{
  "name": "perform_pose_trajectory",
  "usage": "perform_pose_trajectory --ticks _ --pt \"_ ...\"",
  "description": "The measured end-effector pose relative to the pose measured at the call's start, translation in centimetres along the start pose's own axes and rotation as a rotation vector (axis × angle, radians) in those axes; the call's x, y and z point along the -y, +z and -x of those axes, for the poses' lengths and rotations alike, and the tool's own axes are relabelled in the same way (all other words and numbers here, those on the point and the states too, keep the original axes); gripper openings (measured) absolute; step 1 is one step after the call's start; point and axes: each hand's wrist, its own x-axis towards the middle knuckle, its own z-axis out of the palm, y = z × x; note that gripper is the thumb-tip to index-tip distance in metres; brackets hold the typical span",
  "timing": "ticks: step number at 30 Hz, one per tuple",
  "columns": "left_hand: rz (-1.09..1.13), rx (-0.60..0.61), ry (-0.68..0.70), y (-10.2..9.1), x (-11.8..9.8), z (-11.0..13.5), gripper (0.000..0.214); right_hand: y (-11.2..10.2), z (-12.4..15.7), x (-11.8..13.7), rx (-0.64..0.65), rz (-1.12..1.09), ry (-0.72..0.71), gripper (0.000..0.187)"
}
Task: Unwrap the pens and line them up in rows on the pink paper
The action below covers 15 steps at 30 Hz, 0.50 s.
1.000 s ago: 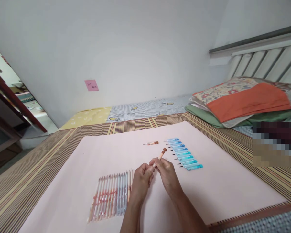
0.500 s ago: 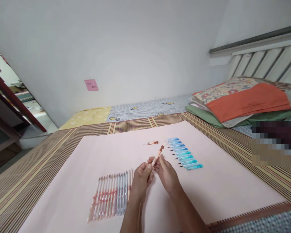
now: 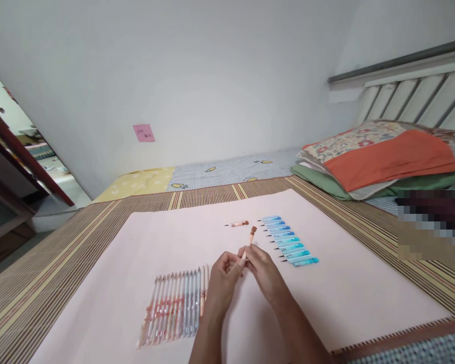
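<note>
A slim peach pen with a brown top (image 3: 252, 233) slants up between both hands over the pink sheet. My left hand (image 3: 226, 275) has its fingers closed round the lower part. My right hand (image 3: 261, 268) pinches it a little higher, with the brown end sticking out above. The fingers hide the pen's lower end. Left of my left hand lies a row of pale pens (image 3: 174, 303), side by side; my forearm covers its right edge. Beyond my hands lies a short brown-and-peach piece with a dark, thin tip (image 3: 239, 223).
Several short blue and turquoise pieces with dark tips (image 3: 288, 235) lie in a slanting row on the right. The pink sheet (image 3: 109, 273) rests on a striped mat (image 3: 72, 242). Folded bedding (image 3: 387, 162) is stacked at the back right, and a pink note (image 3: 143, 133) hangs on the wall.
My right-hand fingers have shifted up along the pen and now close on it above my left. Less of the pen shows, and it stands slightly steeper.
</note>
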Motion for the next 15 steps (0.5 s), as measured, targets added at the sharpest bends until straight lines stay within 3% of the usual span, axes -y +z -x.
perform_pose_trajectory --ticks 4,9,15 --pt "0.063 -0.043 -0.07 -0.7 -0.3 0.1 0.039 0.0 0.4 0.3 0.107 -0.006 0.065 0.044" --pt "0.291 0.16 -0.099 -1.5 -0.5 0.1 0.037 1.2 0.9 0.0 0.203 -0.158 0.233 0.046" --pt "0.282 -0.122 0.017 -2.4 -0.2 -0.5 0.034 1.1 1.3 0.0 0.384 -0.148 0.358 0.054"
